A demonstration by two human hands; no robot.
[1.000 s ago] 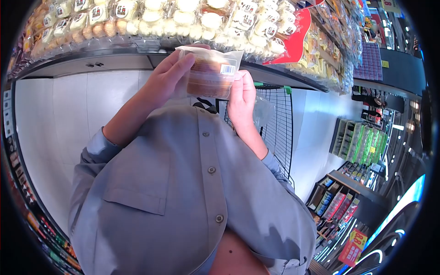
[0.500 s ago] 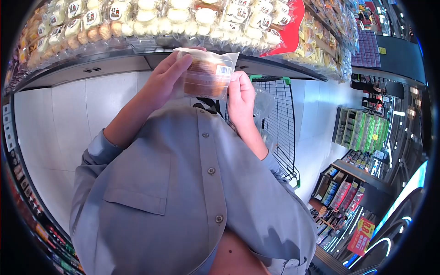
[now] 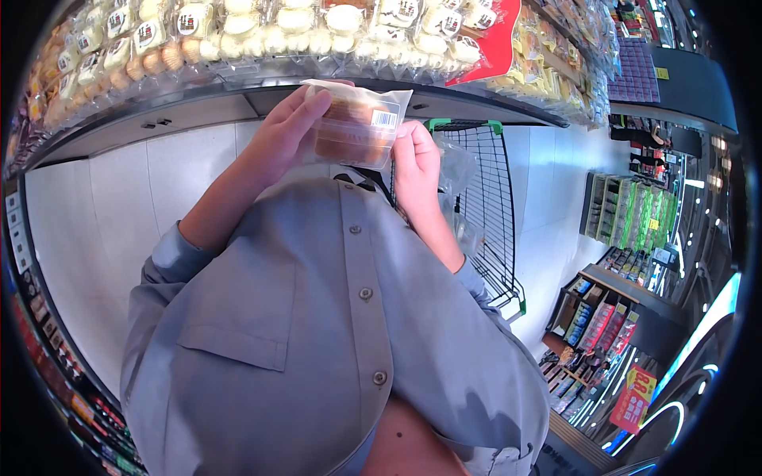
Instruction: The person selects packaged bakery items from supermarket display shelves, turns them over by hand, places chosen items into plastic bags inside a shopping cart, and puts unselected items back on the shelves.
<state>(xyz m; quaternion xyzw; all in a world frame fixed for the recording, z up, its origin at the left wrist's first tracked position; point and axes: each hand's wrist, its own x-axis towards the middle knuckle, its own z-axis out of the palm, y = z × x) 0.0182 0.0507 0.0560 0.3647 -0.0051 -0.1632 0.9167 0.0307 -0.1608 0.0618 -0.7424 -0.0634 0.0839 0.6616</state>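
Note:
Between my two hands is a clear plastic package of brown bread or cake [image 3: 349,141], with a white barcode label and a pale top edge. My left hand [image 3: 284,127] grips its left side, thumb on the front and the other fingers hidden behind. At the lower right edge, my right hand [image 3: 417,155] pinches the wrapper between thumb and curled fingers. The package is held in front of my chest, just short of the display shelf [image 3: 238,95].
Many wrapped pale buns [image 3: 294,20] fill the shelf ahead, beside a red sign [image 3: 496,51]. A wire shopping cart [image 3: 488,190] with clear bags stands to my right. Farther right are a green-and-black rack [image 3: 631,210], a shelf of boxed goods [image 3: 595,317] and a person [image 3: 639,136].
The view has shifted slightly, so the shelf and cart sit a little differently. Both hands keep the package in nearly the same place.

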